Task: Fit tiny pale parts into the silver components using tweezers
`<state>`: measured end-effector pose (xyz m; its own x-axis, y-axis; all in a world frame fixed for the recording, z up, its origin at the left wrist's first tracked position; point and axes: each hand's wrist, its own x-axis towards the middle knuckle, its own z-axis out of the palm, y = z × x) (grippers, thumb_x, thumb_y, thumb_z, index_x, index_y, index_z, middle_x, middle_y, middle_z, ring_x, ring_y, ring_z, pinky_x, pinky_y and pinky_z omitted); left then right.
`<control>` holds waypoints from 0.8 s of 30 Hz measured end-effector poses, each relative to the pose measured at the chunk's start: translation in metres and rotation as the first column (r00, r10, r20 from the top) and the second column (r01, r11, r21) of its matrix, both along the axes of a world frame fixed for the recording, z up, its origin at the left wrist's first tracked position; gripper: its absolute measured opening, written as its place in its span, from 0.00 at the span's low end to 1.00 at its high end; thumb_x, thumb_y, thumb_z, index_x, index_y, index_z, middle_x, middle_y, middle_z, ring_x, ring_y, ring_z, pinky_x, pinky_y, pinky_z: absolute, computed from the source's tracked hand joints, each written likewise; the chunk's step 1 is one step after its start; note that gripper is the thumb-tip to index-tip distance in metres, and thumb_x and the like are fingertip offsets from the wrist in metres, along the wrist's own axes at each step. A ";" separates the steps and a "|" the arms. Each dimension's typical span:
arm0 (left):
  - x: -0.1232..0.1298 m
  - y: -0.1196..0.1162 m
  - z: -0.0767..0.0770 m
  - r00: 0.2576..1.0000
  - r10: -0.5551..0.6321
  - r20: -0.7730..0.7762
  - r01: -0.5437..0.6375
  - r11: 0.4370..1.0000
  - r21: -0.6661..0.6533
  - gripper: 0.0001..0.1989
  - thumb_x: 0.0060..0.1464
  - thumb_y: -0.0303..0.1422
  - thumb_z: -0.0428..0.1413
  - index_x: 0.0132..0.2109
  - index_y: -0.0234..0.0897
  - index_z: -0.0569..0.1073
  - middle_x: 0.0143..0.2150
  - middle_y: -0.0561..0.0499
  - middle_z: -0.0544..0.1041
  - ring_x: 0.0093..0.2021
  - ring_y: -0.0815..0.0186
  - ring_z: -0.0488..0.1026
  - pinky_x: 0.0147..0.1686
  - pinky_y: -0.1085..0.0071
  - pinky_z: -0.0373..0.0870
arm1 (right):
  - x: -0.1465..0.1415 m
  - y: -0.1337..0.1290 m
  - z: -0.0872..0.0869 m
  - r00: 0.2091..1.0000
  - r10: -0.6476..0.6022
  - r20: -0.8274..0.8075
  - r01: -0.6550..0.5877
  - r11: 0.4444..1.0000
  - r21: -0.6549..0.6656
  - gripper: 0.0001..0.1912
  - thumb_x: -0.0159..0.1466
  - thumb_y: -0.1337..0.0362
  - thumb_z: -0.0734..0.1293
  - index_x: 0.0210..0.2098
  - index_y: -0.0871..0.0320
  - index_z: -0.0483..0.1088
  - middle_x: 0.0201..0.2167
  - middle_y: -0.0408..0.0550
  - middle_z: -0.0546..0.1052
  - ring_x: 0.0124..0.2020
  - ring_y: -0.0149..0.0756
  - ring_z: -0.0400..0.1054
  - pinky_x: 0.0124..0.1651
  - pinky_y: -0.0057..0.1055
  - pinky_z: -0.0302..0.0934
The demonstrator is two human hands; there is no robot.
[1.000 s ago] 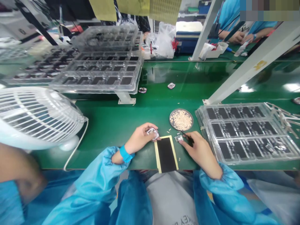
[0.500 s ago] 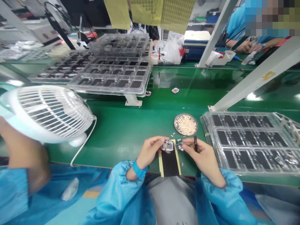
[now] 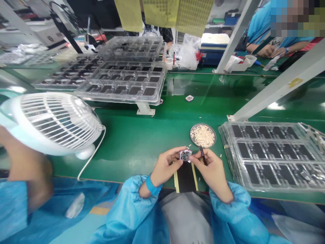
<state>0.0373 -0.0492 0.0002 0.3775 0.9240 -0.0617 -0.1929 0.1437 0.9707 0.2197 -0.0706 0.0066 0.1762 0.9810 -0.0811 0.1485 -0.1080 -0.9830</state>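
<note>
My left hand (image 3: 166, 166) pinches a small electronic device housing (image 3: 181, 154), pale-rimmed, between thumb and fingers. A small circuit board (image 3: 186, 156) with grey metal parts now sits in or over the housing; whether it is fully seated cannot be made out. My right hand (image 3: 209, 166) presses thumb and fingertip at the right edge of the board. The same hand grips black tweezers (image 3: 202, 155) with white lettering, slanting up from between its fingers. Below both hands lies a black mat (image 3: 187, 179) with yellow tape along its sides.
A round dish (image 3: 202, 135) of small beige pieces stands just beyond my hands. Stacked clear trays (image 3: 266, 156) lie to the right, and more trays (image 3: 122, 89) rest on a raised shelf. A white fan (image 3: 58, 123) is at left. Another housing (image 3: 189, 98) lies farther back.
The circuit board, held beside the housing before, has moved left onto it. My right hand has come closer to my left, and the tweezers have tipped from upright to a slant.
</note>
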 end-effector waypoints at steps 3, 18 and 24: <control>0.000 0.000 -0.001 0.998 -0.002 -0.059 0.003 1.000 0.029 0.22 0.57 0.28 0.61 0.59 0.34 0.73 0.54 0.41 0.79 0.51 0.56 0.77 0.46 0.66 0.73 | 0.001 0.002 0.000 1.000 0.009 -0.018 -0.009 1.000 -0.014 0.17 0.55 0.54 0.77 0.31 0.58 0.70 0.26 0.42 0.74 0.25 0.30 0.62 0.29 0.26 0.56; 0.003 -0.001 0.003 0.957 0.095 -0.273 -0.045 0.982 0.182 0.19 0.55 0.27 0.63 0.54 0.40 0.78 0.52 0.48 0.80 0.42 0.62 0.77 0.35 0.71 0.70 | 0.006 0.006 -0.002 0.997 0.054 -0.063 -0.057 0.998 -0.037 0.17 0.56 0.55 0.77 0.30 0.58 0.69 0.25 0.40 0.70 0.26 0.29 0.61 0.29 0.26 0.56; 0.005 -0.002 0.002 0.979 0.102 -0.177 -0.088 0.992 0.086 0.19 0.55 0.30 0.64 0.55 0.39 0.78 0.51 0.46 0.81 0.43 0.61 0.79 0.42 0.68 0.74 | 0.003 0.005 0.001 0.993 0.076 -0.093 -0.080 0.996 -0.042 0.18 0.55 0.56 0.78 0.36 0.57 0.69 0.26 0.39 0.70 0.25 0.30 0.61 0.28 0.26 0.57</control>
